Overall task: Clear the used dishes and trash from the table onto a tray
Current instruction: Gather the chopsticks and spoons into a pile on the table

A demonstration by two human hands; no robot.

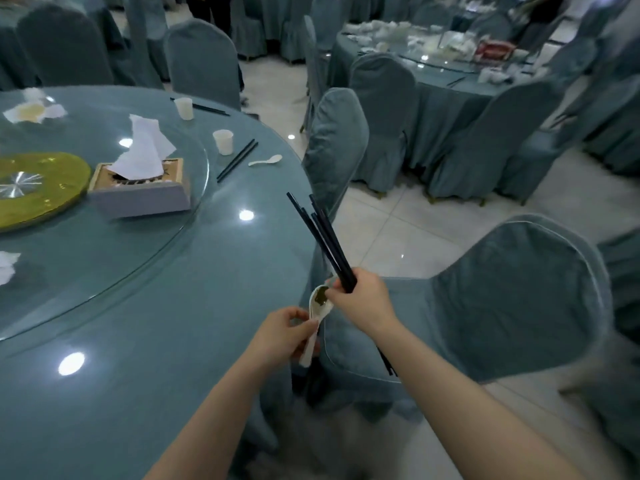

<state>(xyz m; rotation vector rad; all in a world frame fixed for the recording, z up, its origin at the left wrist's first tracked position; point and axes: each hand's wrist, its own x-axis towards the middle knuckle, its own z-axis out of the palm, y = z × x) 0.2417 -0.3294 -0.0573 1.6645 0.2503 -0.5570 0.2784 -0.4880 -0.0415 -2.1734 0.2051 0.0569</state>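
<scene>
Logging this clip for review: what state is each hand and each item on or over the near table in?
Right hand: grips a bundle of black chopsticks, tips up.
Left hand: holds a white spoon, soiled with dark residue.
Near cup: upright.
Far cup: upright.
Second spoon: lying on the table.
Loose chopsticks: lying flat.
Tissue box: tissue sticking up.
</scene>
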